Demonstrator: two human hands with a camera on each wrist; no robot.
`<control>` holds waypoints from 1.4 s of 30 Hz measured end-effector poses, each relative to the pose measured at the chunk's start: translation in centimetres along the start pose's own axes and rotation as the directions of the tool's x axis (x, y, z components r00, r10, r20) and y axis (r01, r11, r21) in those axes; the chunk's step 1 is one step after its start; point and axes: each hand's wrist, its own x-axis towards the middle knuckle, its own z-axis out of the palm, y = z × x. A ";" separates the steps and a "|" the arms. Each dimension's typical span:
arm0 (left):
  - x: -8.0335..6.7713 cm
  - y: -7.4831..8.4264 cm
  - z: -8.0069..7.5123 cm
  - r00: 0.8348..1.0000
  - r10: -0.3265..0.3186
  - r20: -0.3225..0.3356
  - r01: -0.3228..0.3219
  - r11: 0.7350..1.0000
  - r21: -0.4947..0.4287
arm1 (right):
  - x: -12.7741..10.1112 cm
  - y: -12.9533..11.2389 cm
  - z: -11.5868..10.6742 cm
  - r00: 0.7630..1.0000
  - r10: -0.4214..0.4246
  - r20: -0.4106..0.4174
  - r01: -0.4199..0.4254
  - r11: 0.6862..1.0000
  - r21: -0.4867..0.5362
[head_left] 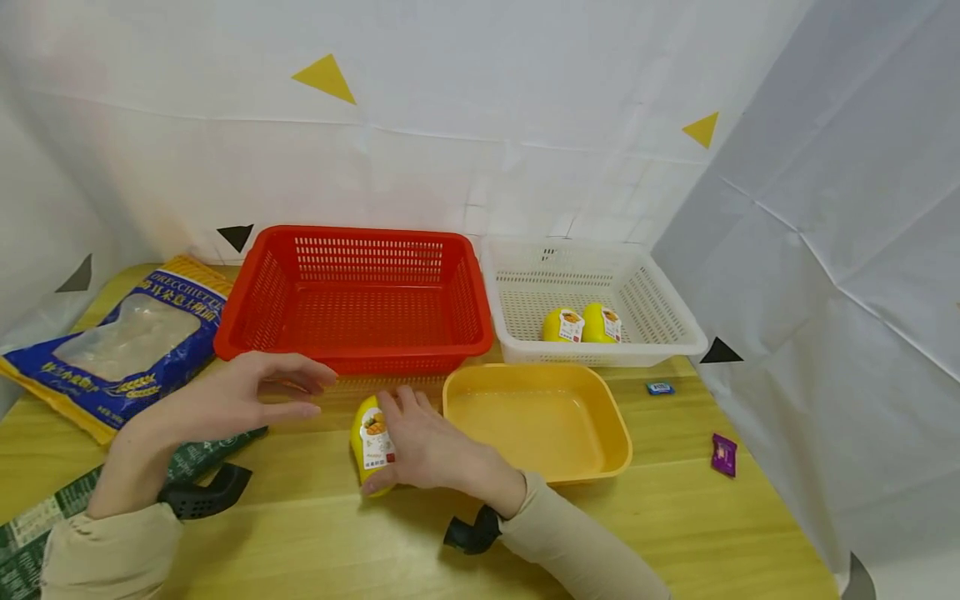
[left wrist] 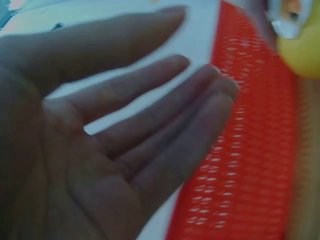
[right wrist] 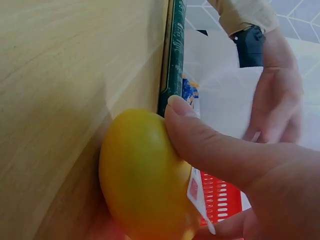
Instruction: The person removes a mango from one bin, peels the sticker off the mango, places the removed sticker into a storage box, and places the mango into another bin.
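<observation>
My right hand (head_left: pixel 431 446) grips a yellow mango (head_left: pixel 369 437) with a white label, low over the table in front of the red basket. In the right wrist view the thumb lies along one side of the mango (right wrist: pixel 147 175), and the fingers are mostly hidden behind it. To the left, my left hand (head_left: pixel 247 396) hovers with nothing in it, near the red basket's front edge. Its fingers are loosely bent and the thumb stands apart, as the left wrist view of the hand (left wrist: pixel 125 130) also shows.
A red basket (head_left: pixel 352 364) and a white basket (head_left: pixel 600 354) with two yellow mangoes (head_left: pixel 581 323) stand at the back. A yellow tub (head_left: pixel 536 479) sits in front. Left lie a blue pasta bag (head_left: pixel 127 342) and a green packet (head_left: pixel 75 500); right, small blue (head_left: pixel 661 388) and purple wrappers (head_left: pixel 723 455).
</observation>
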 end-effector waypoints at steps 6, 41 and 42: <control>1.9 -1.5 2.3 0.990 -0.041 0.136 0.043 0.999 -0.016 | -0.1 0.3 -0.1 0.999 -0.032 -0.039 0.026 0.991 -0.128; 4.8 -4.3 6.2 0.965 0.049 0.257 0.013 0.972 -0.233 | -0.1 2.5 -2.8 0.989 -0.142 -0.036 0.145 0.982 0.121; 4.8 -4.3 6.2 0.965 0.040 0.258 0.023 0.971 -0.240 | 0.0 2.5 -2.8 0.988 -0.149 -0.047 0.154 0.980 0.123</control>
